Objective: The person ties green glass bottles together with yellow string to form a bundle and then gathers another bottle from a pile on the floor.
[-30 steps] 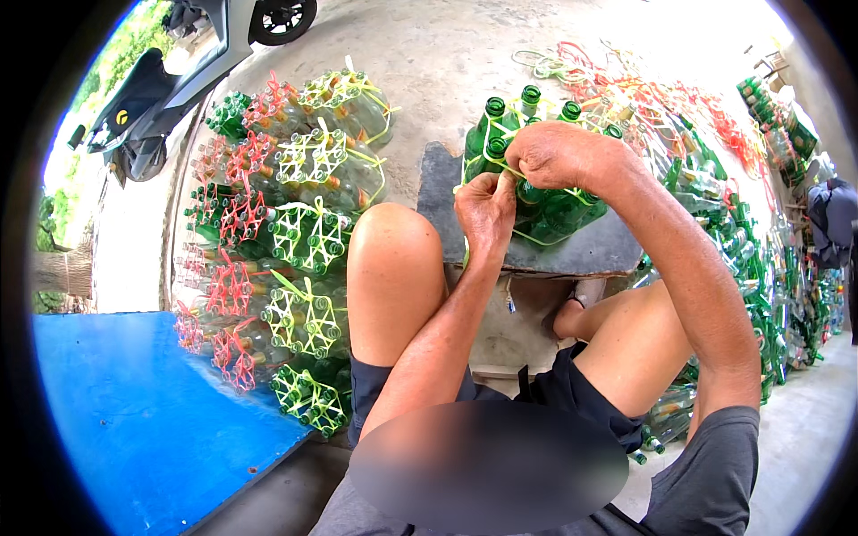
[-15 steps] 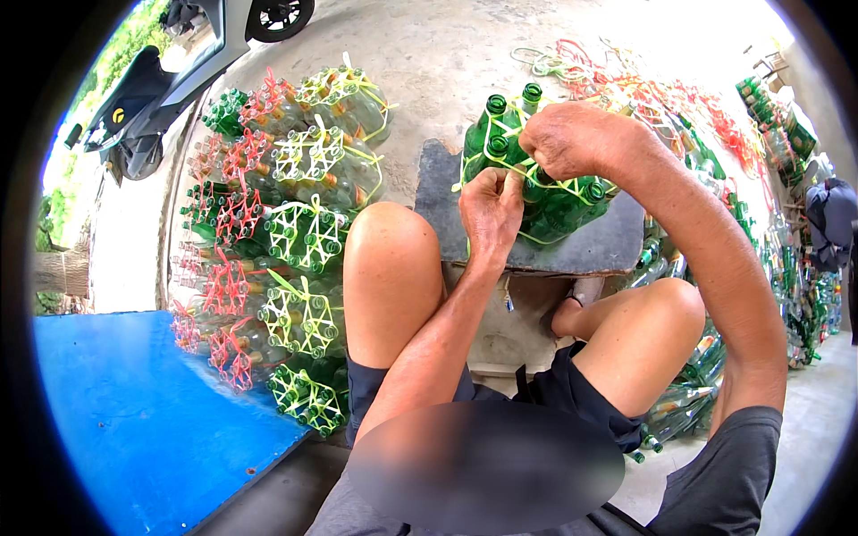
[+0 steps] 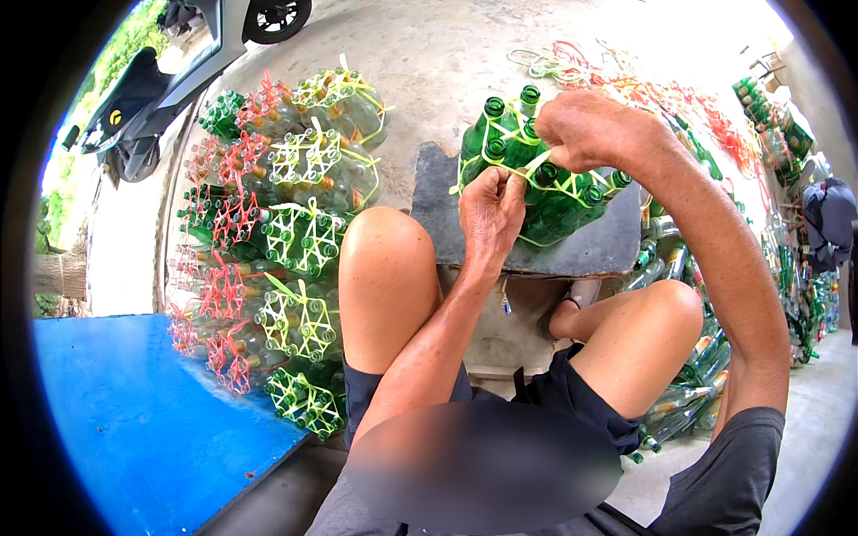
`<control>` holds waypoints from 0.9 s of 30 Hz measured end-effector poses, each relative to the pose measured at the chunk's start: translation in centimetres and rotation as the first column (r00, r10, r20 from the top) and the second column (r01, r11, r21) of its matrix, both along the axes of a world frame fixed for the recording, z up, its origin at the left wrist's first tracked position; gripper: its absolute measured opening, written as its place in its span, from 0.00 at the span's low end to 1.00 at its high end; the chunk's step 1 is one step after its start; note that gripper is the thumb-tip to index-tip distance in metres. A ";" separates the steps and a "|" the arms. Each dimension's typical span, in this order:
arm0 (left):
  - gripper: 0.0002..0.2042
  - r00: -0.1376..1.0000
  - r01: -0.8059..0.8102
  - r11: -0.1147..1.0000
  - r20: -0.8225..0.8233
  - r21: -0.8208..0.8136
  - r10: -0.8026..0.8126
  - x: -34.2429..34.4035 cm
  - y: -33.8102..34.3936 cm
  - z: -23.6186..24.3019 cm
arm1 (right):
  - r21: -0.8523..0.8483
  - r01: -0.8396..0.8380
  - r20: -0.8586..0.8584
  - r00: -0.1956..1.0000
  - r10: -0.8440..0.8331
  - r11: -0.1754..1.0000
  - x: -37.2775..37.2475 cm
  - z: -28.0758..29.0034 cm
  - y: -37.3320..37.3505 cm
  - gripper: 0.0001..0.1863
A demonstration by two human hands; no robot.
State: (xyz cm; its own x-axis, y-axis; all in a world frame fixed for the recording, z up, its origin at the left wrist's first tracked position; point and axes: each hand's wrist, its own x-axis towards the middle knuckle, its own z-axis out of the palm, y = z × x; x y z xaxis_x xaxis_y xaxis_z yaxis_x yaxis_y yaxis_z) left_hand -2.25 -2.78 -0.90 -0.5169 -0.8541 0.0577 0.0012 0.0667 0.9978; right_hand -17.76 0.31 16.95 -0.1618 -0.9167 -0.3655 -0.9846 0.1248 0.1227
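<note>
Well left of the dark tabletop (image 3: pixel 433 196), and nearer the person than it, lies a blue board (image 3: pixel 152 420) with a few rusty spots. Farther off to the tabletop's left, beyond the rows of bottles, stands a motor scooter (image 3: pixel 130 98) with a black seat (only part of it fits in the view). Between these and the tabletop, the bundled glass bottles (image 3: pixel 308 237) form columns, necks laced in red strapping toward the outer side and in yellow-green strapping on the side nearer the tabletop; some are clear, some green.

Over the tabletop's near left part is the left hand (image 3: pixel 492 205), thumb and fingertips pinching a yellow-green strap (image 3: pixel 536 163) at the near side of the green bottle bundle (image 3: pixel 559 219). That bundle stands upright on the tabletop, its necks already threaded with the same kind of strapping. The right hand (image 3: pixel 581 129) hangs above the tabletop's right part, over the bundle, its fingers curled in on the strap that slants up from the left hand (the fingertips themselves are hidden).

Beyond the tabletop, to its right, spreads a tangled heap of red and yellow-green straps (image 3: pixel 715 125). Loose glass bottles (image 3: pixel 702 371), mostly green, lie piled along the tabletop's right. Farthest right of it hangs a dark cloth item (image 3: pixel 829 223).
</note>
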 end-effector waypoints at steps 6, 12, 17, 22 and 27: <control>0.14 1.000 0.004 1.000 0.007 0.023 -0.004 0.1 0.1 0.6 | -0.167 -0.020 0.107 0.994 0.038 0.986 -2.7 -0.7 0.3 0.12; 0.12 0.999 0.023 0.999 -0.028 0.037 -0.022 0.1 0.4 1.2 | -0.291 -0.102 0.049 0.991 0.121 0.951 -4.3 -3.3 0.0 0.07; 0.11 0.999 0.016 0.998 -0.048 0.061 -0.013 0.0 0.5 1.0 | -0.355 -0.132 0.063 0.984 0.165 0.926 -4.5 -4.0 -0.2 0.05; 0.10 0.995 0.012 0.998 -0.102 0.062 -0.006 -0.4 0.6 0.6 | -0.351 -0.168 -0.046 0.986 0.162 0.921 -3.7 -3.7 -0.5 0.07; 0.08 0.992 0.022 0.996 -0.125 0.086 -0.011 -0.7 0.7 0.6 | -0.427 -0.191 -0.044 0.981 0.191 0.884 -4.0 -4.3 -1.1 0.07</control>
